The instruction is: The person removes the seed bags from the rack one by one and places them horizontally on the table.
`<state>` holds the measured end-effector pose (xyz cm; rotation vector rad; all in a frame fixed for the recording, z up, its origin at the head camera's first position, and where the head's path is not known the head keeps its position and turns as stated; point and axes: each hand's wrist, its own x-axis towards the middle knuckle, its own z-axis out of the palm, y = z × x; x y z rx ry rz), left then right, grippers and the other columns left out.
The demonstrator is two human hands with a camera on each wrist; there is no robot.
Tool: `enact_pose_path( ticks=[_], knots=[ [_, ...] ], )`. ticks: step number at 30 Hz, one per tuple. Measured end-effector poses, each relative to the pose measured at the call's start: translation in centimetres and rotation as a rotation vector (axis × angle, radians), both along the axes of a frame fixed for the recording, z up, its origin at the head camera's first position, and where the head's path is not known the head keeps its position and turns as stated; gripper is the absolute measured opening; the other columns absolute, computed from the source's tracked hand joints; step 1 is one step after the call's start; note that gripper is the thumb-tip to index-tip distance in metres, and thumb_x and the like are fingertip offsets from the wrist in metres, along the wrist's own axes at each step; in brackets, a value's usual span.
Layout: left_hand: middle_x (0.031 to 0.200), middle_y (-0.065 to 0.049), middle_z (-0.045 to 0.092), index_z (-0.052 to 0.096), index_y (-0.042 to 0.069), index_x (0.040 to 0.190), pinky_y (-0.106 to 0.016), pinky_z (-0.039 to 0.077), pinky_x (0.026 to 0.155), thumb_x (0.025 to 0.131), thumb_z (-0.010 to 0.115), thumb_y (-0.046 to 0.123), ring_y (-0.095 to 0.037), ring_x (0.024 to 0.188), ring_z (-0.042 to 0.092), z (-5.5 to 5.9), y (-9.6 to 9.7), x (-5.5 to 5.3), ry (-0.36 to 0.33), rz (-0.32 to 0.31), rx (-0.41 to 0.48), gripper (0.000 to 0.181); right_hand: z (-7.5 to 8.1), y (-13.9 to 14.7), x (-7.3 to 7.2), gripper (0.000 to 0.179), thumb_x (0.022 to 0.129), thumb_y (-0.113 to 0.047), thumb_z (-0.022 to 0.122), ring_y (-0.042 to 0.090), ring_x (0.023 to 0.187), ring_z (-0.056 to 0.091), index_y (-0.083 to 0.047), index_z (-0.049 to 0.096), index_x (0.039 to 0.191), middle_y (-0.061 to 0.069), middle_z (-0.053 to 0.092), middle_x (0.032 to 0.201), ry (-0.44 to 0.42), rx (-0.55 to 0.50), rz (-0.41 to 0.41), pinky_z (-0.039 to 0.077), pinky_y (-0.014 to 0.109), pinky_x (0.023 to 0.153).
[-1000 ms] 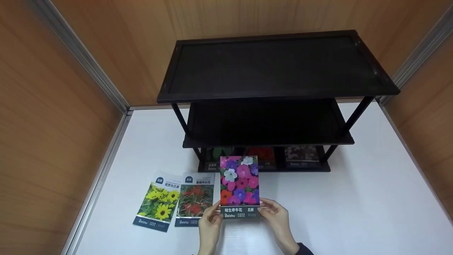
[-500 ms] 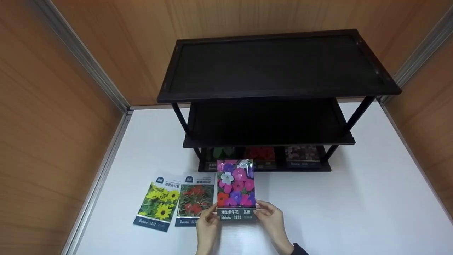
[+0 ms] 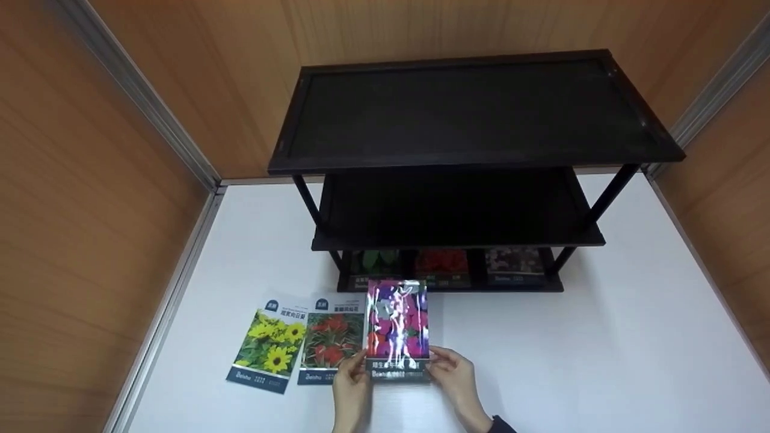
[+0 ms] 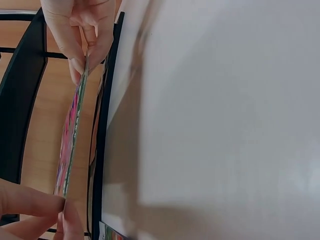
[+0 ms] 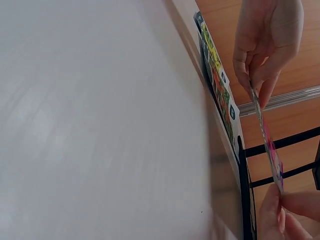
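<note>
A glossy seed packet [image 3: 398,328] printed with pink and purple flowers is held up above the table, glare across its front. My left hand [image 3: 352,385] pinches its lower left edge, and my right hand [image 3: 455,382] pinches the lower right edge. Seen edge-on in the left wrist view, the flower packet [image 4: 71,135] is thin and spans between both hands' fingertips. To its left, a red-flower packet [image 3: 332,340] lies on the table, partly behind my left hand. Beside that is a yellow-flower packet [image 3: 271,346], slightly turned.
A black three-tier shelf [image 3: 469,114] stands at the back. On its bottom tier lie a green-leaf packet [image 3: 376,261], a red-flower packet [image 3: 444,264] and a pale-flower packet [image 3: 514,264]. Wooden panels [image 3: 90,240] enclose the white table [image 3: 601,361].
Both hands have brought the pink-and-purple flower packet slightly left and lower in the head view. Its tilt has changed, and bright glare now covers its front.
</note>
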<state>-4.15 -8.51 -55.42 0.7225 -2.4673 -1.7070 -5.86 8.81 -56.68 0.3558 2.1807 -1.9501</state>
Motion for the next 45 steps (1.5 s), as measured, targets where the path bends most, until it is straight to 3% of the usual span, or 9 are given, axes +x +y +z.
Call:
enact_pose_path(
  ticks=[5,12,18,25,34,45],
  knots=[
    [0.087,-0.011,0.053,0.059,-0.007,0.109,-0.02,0.038,0.06,0.07,0.047,-0.016,-0.017,0.074,0.045,-0.2,0.0,-0.1,-0.025,0.009,-0.033,0.042,-0.3,-0.2,0.0,0.036,0.071,0.006,0.061,0.017,0.073,0.061,0.011,0.056,0.106,0.011,0.062,0.086,-0.016,0.007,0.009,0.049,0.022,0.061],
    [0.084,-0.01,0.054,0.059,-0.009,0.105,-0.019,0.039,0.059,0.071,0.049,-0.015,-0.015,0.072,0.046,-0.3,0.0,-0.1,0.013,0.01,-0.078,0.035,-0.4,-0.6,0.0,0.037,0.071,0.004,0.061,0.017,0.075,0.061,0.011,0.055,0.107,0.012,0.06,0.089,-0.023,0.034,0.025,0.05,0.024,0.064],
    [0.083,-0.008,0.054,0.059,-0.009,0.105,-0.02,0.039,0.059,0.072,0.051,-0.014,-0.015,0.071,0.045,-0.6,-0.1,-0.1,-0.025,0.0,-0.111,0.034,-0.6,-0.7,0.3,0.038,0.07,0.007,0.059,0.019,0.075,0.061,0.014,0.054,0.107,0.013,0.061,0.088,-0.014,0.007,0.031,0.05,0.023,0.064],
    [0.079,-0.01,0.055,0.062,-0.011,0.099,-0.023,0.038,0.058,0.066,0.05,-0.017,-0.016,0.069,0.045,-1.2,-0.3,0.1,0.046,-0.033,-0.181,0.036,-1.1,-0.9,0.3,0.037,0.069,0.009,0.058,0.018,0.074,0.06,0.015,0.055,0.105,0.012,0.061,0.085,-0.014,-0.007,0.032,0.05,0.022,0.063],
    [0.077,-0.008,0.053,0.061,-0.011,0.1,-0.023,0.037,0.057,0.066,0.051,-0.017,-0.014,0.067,0.043,-1.0,-0.3,0.1,0.004,-0.062,-0.184,0.036,-1.2,-0.8,0.4,0.036,0.069,0.009,0.056,0.021,0.074,0.061,0.018,0.054,0.104,0.015,0.061,0.085,0.016,-0.037,0.065,0.049,0.022,0.061],
    [0.071,-0.008,0.049,0.062,-0.011,0.097,-0.024,0.034,0.055,0.067,0.052,-0.017,-0.014,0.065,0.039,-1.5,-0.4,-0.1,0.019,-0.111,-0.234,0.032,-1.4,-1.0,-0.1,0.038,0.067,0.008,0.055,0.015,0.072,0.059,0.014,0.055,0.104,0.01,0.06,0.084,-0.049,0.058,0.081,0.05,0.024,0.062]
  ],
)
